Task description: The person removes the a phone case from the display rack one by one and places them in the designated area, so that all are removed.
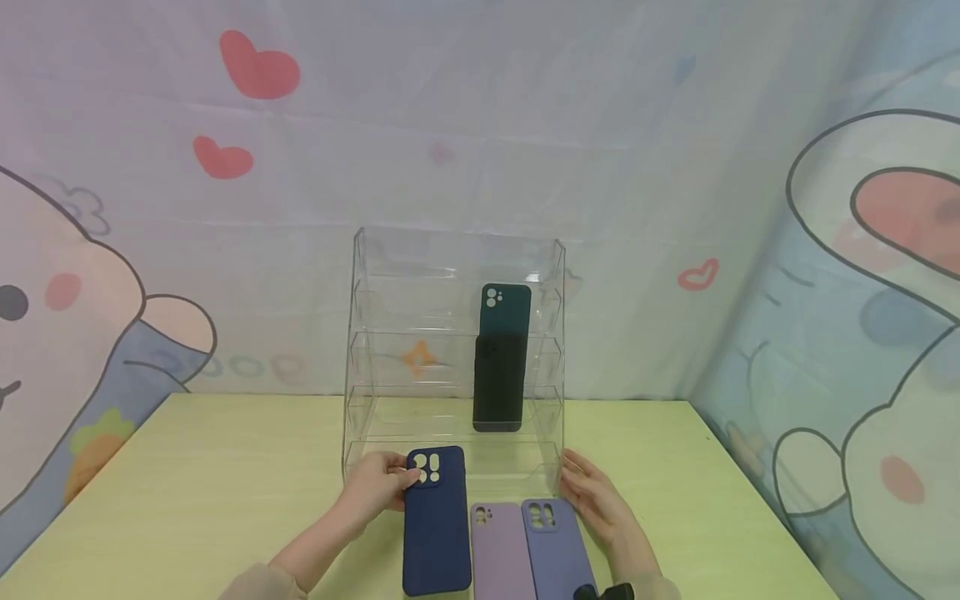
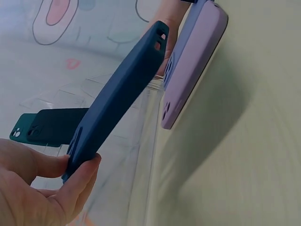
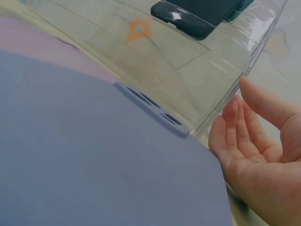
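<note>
My left hand (image 1: 378, 483) pinches a navy phone case (image 1: 437, 533) between thumb and fingers at its upper left, by the camera cutouts. In the left wrist view the navy case (image 2: 117, 96) is seen edge-on, tilted. My right hand (image 1: 600, 504) is at the lower right side of a clear tiered rack (image 1: 420, 312), fingers loosely bent, fingertips right at the rack's edge. In the rack stand a black phone case (image 1: 498, 383) and, behind it and higher, a dark green phone case (image 1: 513, 308). A lilac phone case (image 1: 502, 550) and a periwinkle phone case (image 1: 561, 546) are side by side before the rack.
The pale yellow table (image 1: 247, 467) extends to both sides of the rack. Behind it hangs a cloth backdrop (image 1: 637, 150) with hearts and cartoon figures. A small black object (image 1: 603, 592) overlaps the periwinkle case at the bottom edge.
</note>
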`<state>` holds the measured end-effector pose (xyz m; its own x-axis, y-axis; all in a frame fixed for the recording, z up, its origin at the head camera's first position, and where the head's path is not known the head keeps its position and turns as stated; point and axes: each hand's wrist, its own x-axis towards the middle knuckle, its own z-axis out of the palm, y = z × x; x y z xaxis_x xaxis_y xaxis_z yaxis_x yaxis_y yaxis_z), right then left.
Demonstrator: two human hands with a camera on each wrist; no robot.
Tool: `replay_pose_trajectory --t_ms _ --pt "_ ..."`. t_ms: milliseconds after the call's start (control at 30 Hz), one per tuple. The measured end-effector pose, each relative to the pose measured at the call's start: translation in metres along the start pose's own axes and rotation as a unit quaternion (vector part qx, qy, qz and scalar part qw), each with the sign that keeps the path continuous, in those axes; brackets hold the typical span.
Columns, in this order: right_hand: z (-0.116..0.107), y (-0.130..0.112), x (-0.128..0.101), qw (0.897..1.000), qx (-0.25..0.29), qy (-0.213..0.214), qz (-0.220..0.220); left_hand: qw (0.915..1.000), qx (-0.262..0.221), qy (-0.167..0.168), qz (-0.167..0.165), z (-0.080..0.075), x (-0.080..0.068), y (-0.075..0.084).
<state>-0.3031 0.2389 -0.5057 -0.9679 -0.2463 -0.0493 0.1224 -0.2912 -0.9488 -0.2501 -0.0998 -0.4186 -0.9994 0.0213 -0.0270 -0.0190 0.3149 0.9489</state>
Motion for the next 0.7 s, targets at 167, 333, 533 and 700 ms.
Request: replay_pose_trajectory --t_ms 167,333,533,700 --pt "-0.001 0.000 0.000 1.000 -0.001 -0.005 -0.003 0.9999 0.006 -0.009 -0.013 0.005 -0.003 -0.006" --pt "0.000 -0.001 0.000 1.000 0.005 -0.003 -0.003 0.9997 0.005 -0.014 -0.019 0.010 -0.004 -0.015" --pt "0.001 0.000 -0.001 1.000 0.006 0.002 -0.001 0.9990 0.022 -0.029 -0.025 0.013 -0.007 -0.023" --pt "0.000 0.000 -0.001 1.000 0.005 0.003 -0.001 0.9982 0.034 -0.038 -0.031 0.014 -0.009 -0.027"
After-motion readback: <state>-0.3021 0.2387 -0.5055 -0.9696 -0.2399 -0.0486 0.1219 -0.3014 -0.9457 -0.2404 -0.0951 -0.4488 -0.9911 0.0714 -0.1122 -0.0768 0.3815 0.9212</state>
